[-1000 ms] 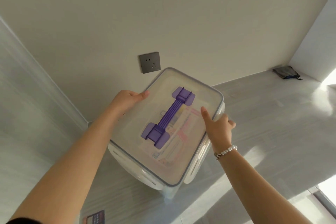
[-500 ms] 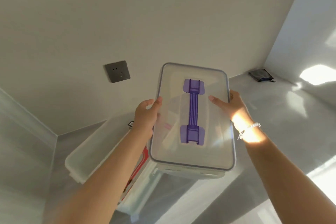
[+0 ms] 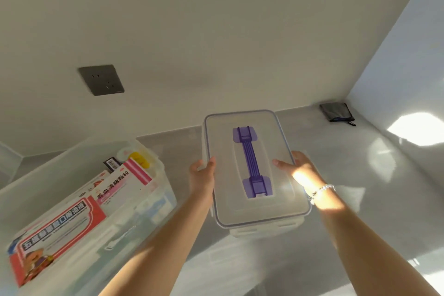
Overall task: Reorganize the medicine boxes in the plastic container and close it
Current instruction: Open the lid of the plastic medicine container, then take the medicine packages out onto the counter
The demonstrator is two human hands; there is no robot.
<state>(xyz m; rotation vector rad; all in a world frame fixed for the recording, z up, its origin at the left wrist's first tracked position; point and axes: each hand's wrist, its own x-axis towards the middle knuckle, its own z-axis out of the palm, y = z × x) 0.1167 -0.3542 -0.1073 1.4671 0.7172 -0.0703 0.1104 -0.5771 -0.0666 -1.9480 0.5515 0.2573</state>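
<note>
A translucent lid [image 3: 271, 206] with a purple handle [image 3: 251, 161] is held flat over the grey counter at centre right. My left hand [image 3: 201, 179] grips its left edge, thumb on top. My right hand [image 3: 298, 167] grips its right edge, with fingers lying on the lid's top. The open plastic container [image 3: 60, 170] stands at lower left. Inside it lie a red-and-white medicine box [image 3: 60, 226], a pink-and-white medicine box [image 3: 120, 185] and a yellow item [image 3: 139, 158] at the far end.
A grey wall socket [image 3: 102, 80] sits on the back wall. A dark folded pouch [image 3: 336, 112] lies in the far right corner of the grey counter [image 3: 360, 175]. A side wall rises on the right, with sun patches below it.
Both hands have lifted the lid off the container and carried it to the right. The container, covered a second ago, now stands open on the left with its boxes showing.
</note>
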